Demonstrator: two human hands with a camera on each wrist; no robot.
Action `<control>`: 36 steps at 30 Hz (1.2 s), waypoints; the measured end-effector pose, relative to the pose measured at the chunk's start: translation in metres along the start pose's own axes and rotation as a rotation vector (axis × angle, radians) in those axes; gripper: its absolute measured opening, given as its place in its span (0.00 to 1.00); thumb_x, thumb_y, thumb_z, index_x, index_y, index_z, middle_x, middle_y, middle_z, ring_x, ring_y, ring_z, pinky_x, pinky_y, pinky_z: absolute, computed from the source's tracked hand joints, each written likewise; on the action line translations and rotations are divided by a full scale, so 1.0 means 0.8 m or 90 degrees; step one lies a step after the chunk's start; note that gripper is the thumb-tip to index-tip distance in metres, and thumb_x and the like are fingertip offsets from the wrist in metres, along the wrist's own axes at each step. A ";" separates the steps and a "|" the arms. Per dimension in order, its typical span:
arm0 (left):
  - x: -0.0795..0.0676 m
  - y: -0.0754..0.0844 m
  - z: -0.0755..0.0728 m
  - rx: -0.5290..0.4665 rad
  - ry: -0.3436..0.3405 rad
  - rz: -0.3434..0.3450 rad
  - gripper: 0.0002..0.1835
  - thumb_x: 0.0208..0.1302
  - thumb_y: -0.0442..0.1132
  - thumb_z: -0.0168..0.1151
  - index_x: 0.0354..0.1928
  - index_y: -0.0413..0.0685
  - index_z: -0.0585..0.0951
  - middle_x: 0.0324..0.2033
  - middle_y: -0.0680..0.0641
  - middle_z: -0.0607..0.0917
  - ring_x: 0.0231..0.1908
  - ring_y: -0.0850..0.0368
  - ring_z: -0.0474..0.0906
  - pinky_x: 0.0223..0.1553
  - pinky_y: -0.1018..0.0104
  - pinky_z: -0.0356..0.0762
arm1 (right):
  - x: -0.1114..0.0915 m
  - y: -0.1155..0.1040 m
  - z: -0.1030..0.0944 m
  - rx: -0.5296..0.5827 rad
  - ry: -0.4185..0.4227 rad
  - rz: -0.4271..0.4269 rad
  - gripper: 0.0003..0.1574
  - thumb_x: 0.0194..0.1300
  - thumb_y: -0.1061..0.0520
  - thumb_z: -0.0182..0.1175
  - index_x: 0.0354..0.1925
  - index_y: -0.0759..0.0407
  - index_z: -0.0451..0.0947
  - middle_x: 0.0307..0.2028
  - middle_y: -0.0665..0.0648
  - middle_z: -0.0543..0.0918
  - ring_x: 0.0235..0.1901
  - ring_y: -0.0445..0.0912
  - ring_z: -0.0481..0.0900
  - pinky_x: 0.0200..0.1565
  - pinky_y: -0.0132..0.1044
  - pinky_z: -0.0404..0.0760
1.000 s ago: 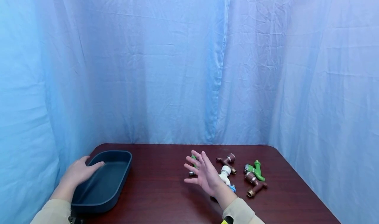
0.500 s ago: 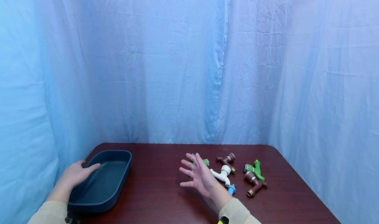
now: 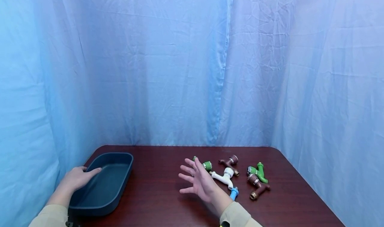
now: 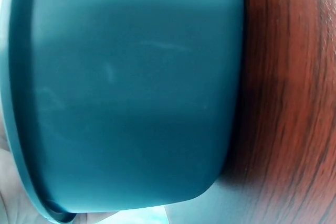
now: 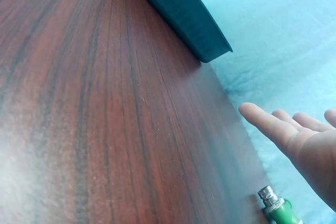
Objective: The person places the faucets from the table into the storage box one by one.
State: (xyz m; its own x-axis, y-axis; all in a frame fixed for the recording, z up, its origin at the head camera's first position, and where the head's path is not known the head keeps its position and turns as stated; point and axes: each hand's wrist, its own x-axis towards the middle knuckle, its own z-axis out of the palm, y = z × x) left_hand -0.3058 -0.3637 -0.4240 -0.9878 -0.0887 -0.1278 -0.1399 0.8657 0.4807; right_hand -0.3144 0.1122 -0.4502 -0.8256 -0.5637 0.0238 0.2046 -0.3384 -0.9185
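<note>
At the left of the table stands a dark teal tray point(image 3: 120, 190). My left hand point(image 3: 76, 180) holds its left rim, thumb over the inside and the other fingers down the outer side. The left wrist view is mostly filled by the tray's wall point(image 4: 136, 98). Over the table my right hand point(image 3: 202, 183) is raised with fingers spread and nothing in it. Beside and beyond that hand lie a white tap point(image 3: 224, 178), a blue tap point(image 3: 234, 193) partly hidden by the wrist, and a green-handled tap point(image 3: 207, 166) partly behind the fingers.
Farther right on the dark red wooden table point(image 3: 159, 173) lie a brown tap point(image 3: 231, 161) near the back, a green tap point(image 3: 261, 173) and another brown tap point(image 3: 258, 186), these last two close together. Blue curtains point(image 3: 180, 70) enclose the back and sides.
My right hand has shifted slightly left and down, fingers still spread, uncovering more of the white, blue and green taps. The left hand has slid a little toward me along the tray's rim.
</note>
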 end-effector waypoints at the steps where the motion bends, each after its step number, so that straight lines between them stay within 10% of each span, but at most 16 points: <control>1: -0.001 0.001 0.000 0.001 -0.001 0.000 0.58 0.68 0.73 0.46 0.62 0.10 0.63 0.59 0.14 0.68 0.56 0.19 0.69 0.53 0.32 0.74 | 0.000 0.000 0.000 0.000 0.001 0.000 0.52 0.74 0.25 0.38 0.82 0.52 0.43 0.78 0.65 0.52 0.76 0.64 0.52 0.61 0.73 0.66; 36: -0.004 0.030 0.013 -0.015 -0.005 0.035 0.56 0.69 0.71 0.48 0.64 0.12 0.63 0.60 0.16 0.68 0.58 0.20 0.69 0.53 0.33 0.74 | -0.015 -0.018 -0.024 -0.013 -0.003 -0.008 0.52 0.75 0.25 0.37 0.82 0.52 0.42 0.79 0.65 0.49 0.76 0.65 0.48 0.62 0.73 0.64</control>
State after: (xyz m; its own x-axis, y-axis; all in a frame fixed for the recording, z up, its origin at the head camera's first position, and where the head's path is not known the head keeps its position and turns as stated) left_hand -0.3053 -0.3377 -0.4209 -0.9935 -0.0374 -0.1078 -0.0873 0.8576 0.5069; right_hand -0.3173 0.1380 -0.4447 -0.8258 -0.5628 0.0372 0.1830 -0.3297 -0.9262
